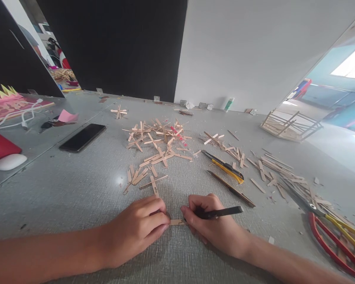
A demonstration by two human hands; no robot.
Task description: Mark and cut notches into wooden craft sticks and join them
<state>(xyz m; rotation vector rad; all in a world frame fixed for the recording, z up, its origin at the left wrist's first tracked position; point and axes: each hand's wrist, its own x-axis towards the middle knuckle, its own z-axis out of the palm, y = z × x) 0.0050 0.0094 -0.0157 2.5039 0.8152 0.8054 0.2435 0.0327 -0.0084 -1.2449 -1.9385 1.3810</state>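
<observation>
Here, a small wooden stick piece (177, 222) was recorded flat on the grey table (77, 189), near the front edge, between the two hands. It was pinned at its left end by the closed fingers of the left hand (139, 228). A dark pen-like tool (220, 213) was gripped by the right hand (213, 225), its tip set at the piece's right end, where a small stepped line or notch was noted.

For clean work, the piece is judged best held firm and flat, the tool kept short in the grip and moved in light strokes, away from the holding fingertips.

Also entered: a heap of cut sticks (156, 146) beyond the hands; a yellow utility knife (225, 166); a black phone (83, 137) to the left; red-handled shears (334, 232) to the right; a stick frame (290, 124) by the wall.

Not determinable: whether the tool was a pen or a blade, as its tip was covered by fingers. The piece's left end was hidden, and the shears were cut off by the frame edge.
</observation>
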